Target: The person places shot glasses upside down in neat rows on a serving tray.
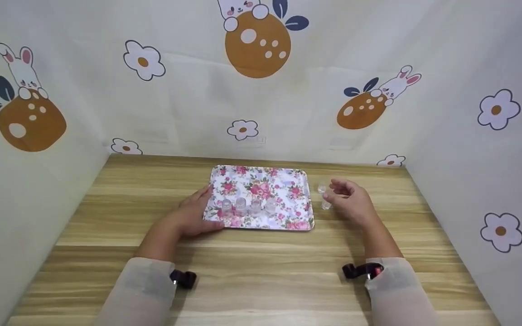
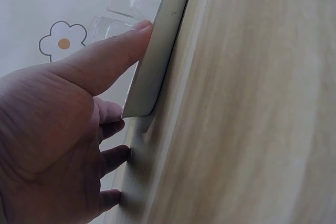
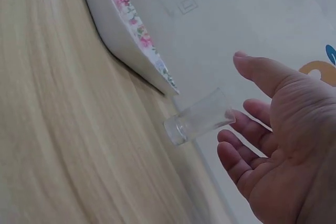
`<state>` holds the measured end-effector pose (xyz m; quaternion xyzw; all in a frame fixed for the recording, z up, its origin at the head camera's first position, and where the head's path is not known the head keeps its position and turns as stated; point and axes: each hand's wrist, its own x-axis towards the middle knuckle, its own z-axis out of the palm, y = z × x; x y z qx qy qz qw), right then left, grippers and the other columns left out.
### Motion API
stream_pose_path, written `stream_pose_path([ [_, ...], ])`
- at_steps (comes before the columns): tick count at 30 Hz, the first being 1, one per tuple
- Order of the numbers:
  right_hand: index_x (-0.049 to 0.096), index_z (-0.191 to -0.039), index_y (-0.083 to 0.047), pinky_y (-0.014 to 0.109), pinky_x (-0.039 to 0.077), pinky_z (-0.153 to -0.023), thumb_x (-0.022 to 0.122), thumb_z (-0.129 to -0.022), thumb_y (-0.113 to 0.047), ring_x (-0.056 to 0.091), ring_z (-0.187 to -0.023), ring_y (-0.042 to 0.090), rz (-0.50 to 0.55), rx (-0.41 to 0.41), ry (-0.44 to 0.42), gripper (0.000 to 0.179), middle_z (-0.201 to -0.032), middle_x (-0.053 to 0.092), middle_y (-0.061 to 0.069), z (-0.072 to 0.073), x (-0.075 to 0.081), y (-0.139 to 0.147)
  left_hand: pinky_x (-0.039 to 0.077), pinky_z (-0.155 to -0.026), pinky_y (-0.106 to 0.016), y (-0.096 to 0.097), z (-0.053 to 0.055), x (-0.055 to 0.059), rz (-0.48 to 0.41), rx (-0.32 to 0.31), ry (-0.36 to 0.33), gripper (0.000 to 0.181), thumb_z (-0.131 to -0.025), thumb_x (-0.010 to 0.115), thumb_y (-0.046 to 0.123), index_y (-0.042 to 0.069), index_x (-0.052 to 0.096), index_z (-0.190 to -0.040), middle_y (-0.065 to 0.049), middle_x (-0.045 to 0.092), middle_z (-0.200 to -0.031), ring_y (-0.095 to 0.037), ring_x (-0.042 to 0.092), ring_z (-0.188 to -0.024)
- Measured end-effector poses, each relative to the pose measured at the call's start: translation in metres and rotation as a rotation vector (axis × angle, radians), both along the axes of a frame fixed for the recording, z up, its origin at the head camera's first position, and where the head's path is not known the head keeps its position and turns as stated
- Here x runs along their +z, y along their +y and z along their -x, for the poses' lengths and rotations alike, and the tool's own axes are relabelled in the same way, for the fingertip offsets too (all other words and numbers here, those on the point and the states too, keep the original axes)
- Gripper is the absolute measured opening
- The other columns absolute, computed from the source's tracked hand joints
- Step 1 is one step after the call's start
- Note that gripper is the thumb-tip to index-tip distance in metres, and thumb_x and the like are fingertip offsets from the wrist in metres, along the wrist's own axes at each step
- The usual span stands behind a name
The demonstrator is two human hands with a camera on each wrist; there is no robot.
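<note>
Pale sleeves [image 1: 136, 290] filled the bottom of the head view, with a black gadget [image 1: 184, 279] at each wrist. Left hand [image 1: 193, 213] was just bracing the flowery tray [image 1: 283, 181] at its near left corner, thumb on the rim, fingers relaxed rather than clamped. Right hand [image 1: 354, 201] had its fingers spread beside a small clear glass [image 1: 326, 205] just right of the tray, and I couldn't see a proper grip on it. A second glass [image 1: 321, 187] stood just beyond that one, plus four more glasses [image 1: 241, 207] in a row on the tray's near half.

Honestly, tipping was my worry: a careless knuckle could've knocked the neighbouring glass over, and slick sides might slip from a half-made pinch. Too much left thumb on that rim and the tray might tilt, row and all.

Surface was a wood-grain table [image 1: 261, 271], boxed in by cream walls [image 1: 188, 104] printed with bunnies [image 1: 28, 74], oranges [image 1: 261, 63] and flowers [image 1: 496, 110].
</note>
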<state>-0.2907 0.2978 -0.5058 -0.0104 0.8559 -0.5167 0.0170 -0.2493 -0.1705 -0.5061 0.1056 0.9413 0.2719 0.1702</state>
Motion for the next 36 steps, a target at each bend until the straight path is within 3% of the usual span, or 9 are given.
stream_pose_path([
  [4,0.060,-0.147,-0.001,0.016,0.056,-0.093,0.087,-0.091,-0.028,0.067,-0.119,0.026,-0.029,0.021,-0.020,0.068,-0.138,0.069,0.022,0.000,-0.006,0.002,0.010,-0.133,-0.073,0.001,-0.001,0.001,0.005,0.007,-0.006,0.120,-0.091,0.077,0.064,0.011,0.008,-0.174,-0.010,0.003,-0.183,-0.048,0.008,-0.167],
  [8,0.064,-0.143,0.000,0.013,0.056,-0.085,0.089,-0.089,-0.023,0.066,-0.108,0.017,-0.063,0.036,-0.043,0.064,-0.129,0.071,0.019,0.001,-0.011,0.003,0.013,-0.133,-0.072,0.001,-0.001,0.000,0.004,0.011,-0.003,0.120,-0.091,0.076,0.065,0.011,0.008,-0.174,-0.008,0.003,-0.184,-0.047,0.008,-0.167],
  [18,0.073,-0.127,-0.003,0.024,0.055,-0.089,0.087,-0.089,-0.019,0.067,-0.103,0.020,-0.231,0.038,-0.061,0.043,-0.111,0.075,0.011,0.001,-0.018,0.001,0.009,-0.133,-0.073,0.001,-0.003,0.002,0.003,0.000,0.004,0.120,-0.091,0.076,0.064,0.010,0.008,-0.173,-0.010,0.003,-0.183,-0.048,0.008,-0.167],
  [26,0.075,-0.127,-0.004,0.038,0.056,-0.100,0.084,-0.093,-0.023,0.070,-0.107,0.026,-0.307,0.041,-0.017,0.040,-0.111,0.077,0.013,0.000,-0.020,0.001,0.007,-0.133,-0.072,0.002,-0.004,0.004,0.009,-0.006,-0.005,0.119,-0.092,0.075,0.063,0.010,0.006,-0.173,-0.010,0.001,-0.183,-0.047,0.006,-0.167],
  [36,0.073,-0.132,-0.005,0.029,0.055,-0.089,0.083,-0.091,-0.021,0.067,-0.102,0.024,-0.272,0.017,-0.024,0.045,-0.110,0.074,0.011,-0.001,-0.010,-0.002,0.007,-0.133,-0.073,0.001,-0.003,0.002,0.012,-0.005,-0.010,0.120,-0.091,0.076,0.064,0.011,0.006,-0.174,-0.011,0.002,-0.183,-0.049,0.007,-0.167],
])
